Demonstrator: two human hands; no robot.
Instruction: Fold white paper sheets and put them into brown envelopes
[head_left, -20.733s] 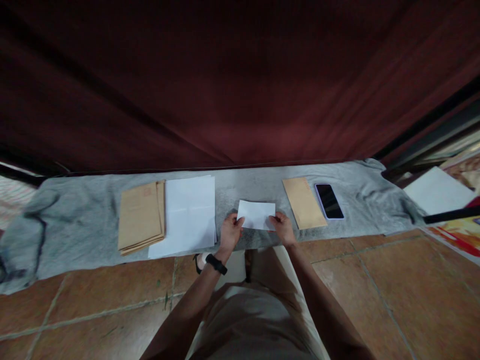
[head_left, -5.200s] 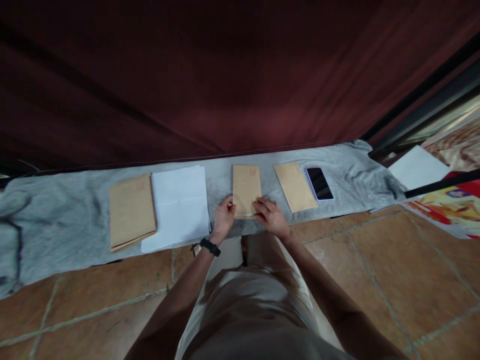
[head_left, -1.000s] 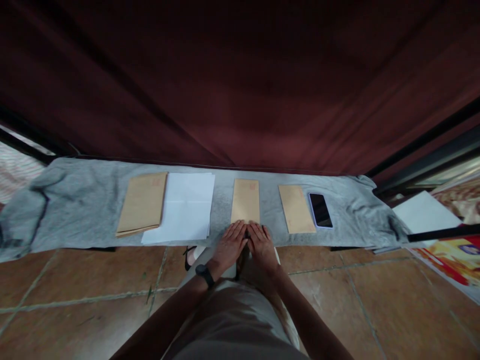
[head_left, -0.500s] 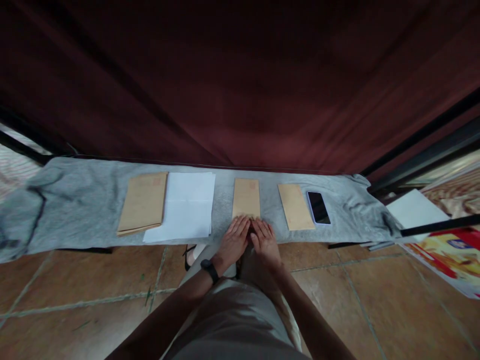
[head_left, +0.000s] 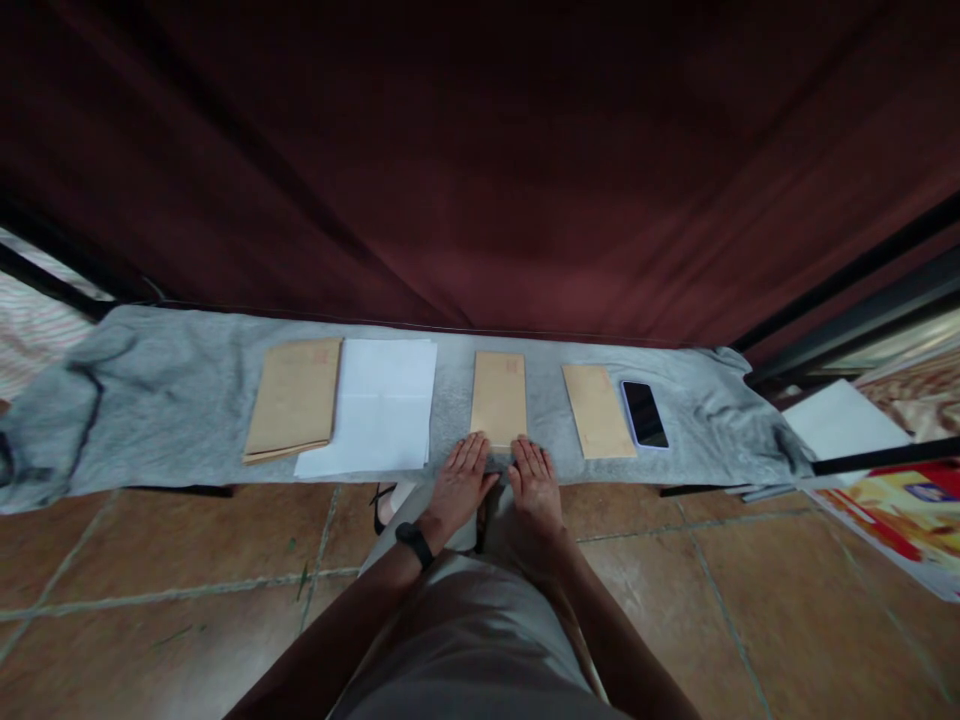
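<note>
right now, at the centre of the frame, we rest both hands flat.
left hand: our left hand lies palm down, fingers spread and gripping nothing, its fingertips at the near left corner of the middle envelope.
right hand: our right hand lies flat too, fingers apart, tips at the envelope's near right corner.
middle envelope: brown, lengthwise on the grey cloth, just above our hands.
right of centre: a second brown envelope with a dark phone just beside it.
left of centre: white sheets touching a stack of brown envelopes.
upper frame: a dark red curtain.
</note>
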